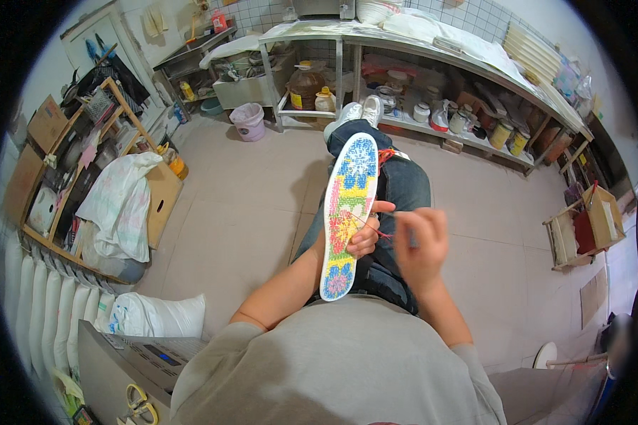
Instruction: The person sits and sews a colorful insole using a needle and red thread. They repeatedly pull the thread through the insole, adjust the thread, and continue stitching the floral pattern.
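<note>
An embroidered insole stands over my lap, toe end away from me. Its white face carries blue, yellow, pink, green and red stitching. My left hand grips it from behind, fingers curled round the right edge, with the index finger pointing right. From the red stitches in the middle, a red thread trails past the right edge. My right hand is just right of the insole, blurred, fingers bent together; whether a needle sits in them cannot be made out. More red thread lies behind the insole on my jeans.
Yellow-handled scissors lie on a grey appliance at lower left. A white sack rests behind it. Left is a cluttered wooden rack; ahead, a pink bin and a long metal bench. A wooden stool is at right.
</note>
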`<state>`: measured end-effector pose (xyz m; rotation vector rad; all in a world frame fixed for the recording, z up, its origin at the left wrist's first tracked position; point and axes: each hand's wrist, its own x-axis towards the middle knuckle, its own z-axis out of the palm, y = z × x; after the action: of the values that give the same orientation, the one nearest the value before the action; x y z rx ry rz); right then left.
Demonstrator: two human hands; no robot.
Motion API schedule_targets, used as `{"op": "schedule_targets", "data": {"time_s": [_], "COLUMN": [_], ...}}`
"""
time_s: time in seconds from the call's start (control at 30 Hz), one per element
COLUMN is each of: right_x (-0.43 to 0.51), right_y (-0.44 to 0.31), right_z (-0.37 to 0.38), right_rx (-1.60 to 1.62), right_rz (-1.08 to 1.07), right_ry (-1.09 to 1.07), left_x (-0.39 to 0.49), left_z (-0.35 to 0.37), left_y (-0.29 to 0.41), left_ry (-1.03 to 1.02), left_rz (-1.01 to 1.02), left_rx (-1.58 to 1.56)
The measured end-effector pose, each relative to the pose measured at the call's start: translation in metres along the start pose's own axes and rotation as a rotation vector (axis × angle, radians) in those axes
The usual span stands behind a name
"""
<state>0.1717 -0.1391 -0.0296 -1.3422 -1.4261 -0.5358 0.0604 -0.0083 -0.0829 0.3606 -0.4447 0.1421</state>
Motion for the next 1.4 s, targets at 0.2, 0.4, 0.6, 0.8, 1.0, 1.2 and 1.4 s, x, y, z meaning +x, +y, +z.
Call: {"op": "schedule_targets", "data": {"time_s": [0.2, 0.4, 0.6, 0.8, 1.0, 1.2, 1.4], "right_x": [0.027, 0.020, 0.018, 0.018, 0.018, 0.017, 0.016], "right_y": [-0.040, -0.035, -0.033, -0.033, -0.033, -0.033, -0.033], "right_z": [0.014, 0.015, 0.015, 0.015, 0.015, 0.015, 0.014], "right_rx": [-0.021, -0.036, -0.041, -0.025, -0.034, -0.028, 0.000], "right_rz": [-0.183, -0.183, -0.171, -0.175, -0.170, -0.175, -0.189], "right_ry": [-0.066, -0.106, -0.111, -0.102, -0.101, -0.096, -0.089], "left_x": [0.002, 0.006, 0.003, 0.001, 0.002, 0.004, 0.004], "left_z": [0.019, 0.015, 0.010, 0.010, 0.007, 0.009, 0.009], "left_y": [-0.011, -0.013, -0.013, -0.012, -0.014, -0.015, -0.013], "left_ry": [0.295, 0.170, 0.153, 0.209, 0.231, 0.148, 0.356], "left_rz": [0.118, 0.082, 0.063, 0.030, 0.076, 0.079, 0.066], "left_rx": [0.043, -0.050, 0.001, -0.017, -0.059, -0.051, -0.033]}}
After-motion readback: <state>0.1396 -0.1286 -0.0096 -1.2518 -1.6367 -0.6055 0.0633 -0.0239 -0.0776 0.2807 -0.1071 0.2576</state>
